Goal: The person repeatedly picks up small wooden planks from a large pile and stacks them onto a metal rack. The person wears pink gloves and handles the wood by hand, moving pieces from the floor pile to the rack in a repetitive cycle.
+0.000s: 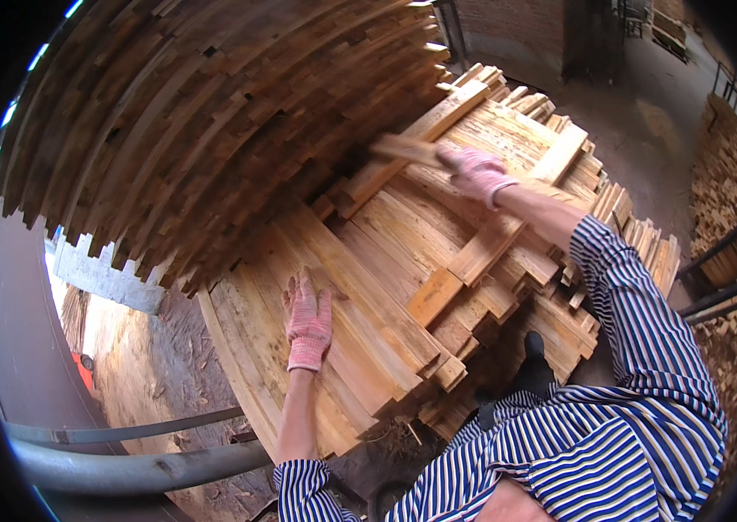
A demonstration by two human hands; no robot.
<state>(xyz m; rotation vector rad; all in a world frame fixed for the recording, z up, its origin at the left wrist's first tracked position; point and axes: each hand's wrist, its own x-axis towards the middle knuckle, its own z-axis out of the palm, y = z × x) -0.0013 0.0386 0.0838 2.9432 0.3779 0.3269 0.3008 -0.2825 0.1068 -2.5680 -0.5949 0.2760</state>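
My left hand [308, 324], in a pink knitted glove, lies palm-down on long, pale boards [360, 350], its grip spread flat. My right hand [476, 177], gloved alike, is farther out over the same pile, its grip closed around one end of a narrow wood strip [405, 150]. The strip is smeared by motion, so from here I can't read its grain; it points toward the slat wall [212, 130], and I can't tell whether it touches the wood beneath. The boards are straight-edged and rough-looking, tan with darker streaks, their ends stepping in and out unevenly. Square-edged crosspieces [486, 250] lie across them. The wall rises tall and brown in ragged layers, curved by my lens. A smooth, round metal pipe [142, 470] runs at lower left.
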